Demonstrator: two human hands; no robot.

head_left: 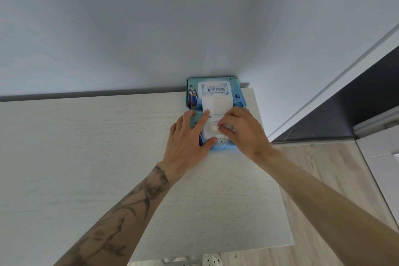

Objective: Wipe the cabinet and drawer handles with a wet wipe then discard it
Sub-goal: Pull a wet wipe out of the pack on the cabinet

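Wet-wipe pack [212, 90] is laid at the far right corner of the tabletop [86, 157], against the wall [151, 28], its lid [218, 104] flipped open. It is pressed down by the left hand [190, 134], grip spread flat. A wipe [214, 128] at the opening is pinched by the right hand [241, 129], grip closed on it.

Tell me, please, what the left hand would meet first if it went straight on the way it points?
Probably the open white lid of the wipe pack; the left hand seems nearly touching it.
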